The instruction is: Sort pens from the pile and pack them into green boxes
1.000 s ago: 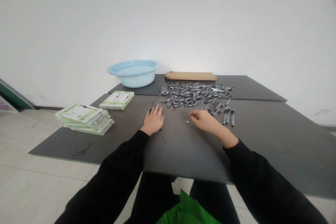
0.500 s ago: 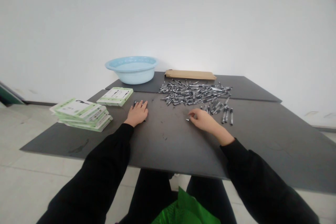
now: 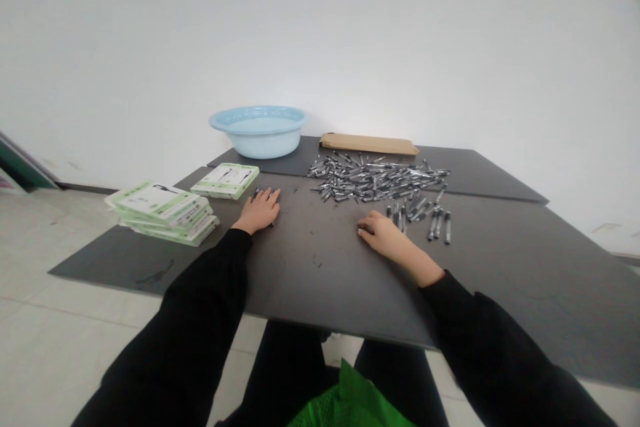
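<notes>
Clock from wearer | left hand [image 3: 257, 211], 11 o'clock: fingers spread over partly hidden dark pens [image 3: 257, 191] | right hand [image 3: 381, 233], 1 o'clock: fingers curled, I can't tell if gripping the silver tip [image 3: 359, 231] | pen pile [image 3: 377, 178], 12 o'clock, beyond.

Left grip [image 3: 257, 211]: covers most of the pens [image 3: 257, 191] beneath; count uncertain.
Right grip [image 3: 380, 233]: small piece [image 3: 359, 231] at its edge too tiny to identify.
Box stack [image 3: 157, 203]: fine print unreadable.
Pen pile [image 3: 380, 180]: lower layers hidden.
Desk [image 3: 505, 280]: right side cut off.
</notes>
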### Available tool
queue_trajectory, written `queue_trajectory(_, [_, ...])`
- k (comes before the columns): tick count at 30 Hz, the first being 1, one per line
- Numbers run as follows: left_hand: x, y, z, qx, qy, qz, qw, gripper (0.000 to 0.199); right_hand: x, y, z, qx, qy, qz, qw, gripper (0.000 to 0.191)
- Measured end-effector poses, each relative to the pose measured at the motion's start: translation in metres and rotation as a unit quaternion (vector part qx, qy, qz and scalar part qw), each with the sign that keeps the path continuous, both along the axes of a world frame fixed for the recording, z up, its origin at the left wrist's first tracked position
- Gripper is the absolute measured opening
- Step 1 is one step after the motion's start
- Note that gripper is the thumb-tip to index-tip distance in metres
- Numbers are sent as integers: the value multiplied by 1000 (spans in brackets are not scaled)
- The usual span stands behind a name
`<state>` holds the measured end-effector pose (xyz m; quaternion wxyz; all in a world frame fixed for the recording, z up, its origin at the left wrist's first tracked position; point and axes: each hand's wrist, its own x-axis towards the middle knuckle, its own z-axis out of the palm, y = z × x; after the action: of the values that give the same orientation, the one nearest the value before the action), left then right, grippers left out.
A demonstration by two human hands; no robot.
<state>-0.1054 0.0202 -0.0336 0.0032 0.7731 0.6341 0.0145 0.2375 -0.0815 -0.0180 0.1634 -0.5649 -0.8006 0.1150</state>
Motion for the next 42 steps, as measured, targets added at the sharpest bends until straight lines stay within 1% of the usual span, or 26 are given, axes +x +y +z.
queue_trajectory(3, [1,-1,-2,14,-12,9,1000,62,0,1,1,-1,-9,4,1000,23])
queue_trajectory(6, [3,-4,0,48,-53,33,997,65,-1,2,3,-7,-17,-3,1000,22])
queue_trajectory(9, [3,-8,8,137,-115,37,983,61,-1,2,6,-20,-30,-30,999,21])
queue_trajectory(12, [3,-16,21,235,-152,48,959,46,-2,2,5,-20,-45,-36,998,22])
queue_trajectory(14, [8,-24,28,265,-160,50,950,40,-3,2,3,-10,-46,-28,998,23])
queue_trajectory(16, [19,-32,32,257,-171,33,951,36,-4,2,0,-4,-45,-19,999,24])
queue_trajectory(18, [38,-39,33,219,-192,-6,957,34,-5,2,-2,-1,-44,-12,999,25])
queue_trajectory(21, [79,-47,29,142,-224,-95,960,32,-4,1,0,15,-40,-1,999,31])
queue_trajectory(23, [111,-48,26,111,-243,-147,953,31,0,2,5,35,-29,2,999,36])
queue_trajectory(24, [128,-47,24,98,-258,-163,947,31,4,2,8,44,-21,-1,999,37])
queue_trajectory(27, [170,-43,20,77,-284,-186,937,31,15,4,16,69,20,-16,997,36])
queue_trajectory(29, [187,-38,17,77,-269,-181,943,31,19,7,17,89,61,-16,994,32])
queue_trajectory(30, [192,-35,15,78,-259,-173,947,30,20,9,16,99,84,-14,991,29])
queue_trajectory(32, [193,-29,12,74,-249,-148,954,30,17,14,12,112,128,-12,985,24])
queue_trajectory(35, [182,-20,11,67,-252,-96,961,30,7,25,3,104,179,-30,978,17])
queue_trajectory(38, [169,-12,13,76,-251,-39,964,31,-7,40,-4,83,203,-46,975,14])
queue_trajectory(42, [158,-5,16,67,-238,-4,969,30,-28,59,-11,80,208,-36,974,11])
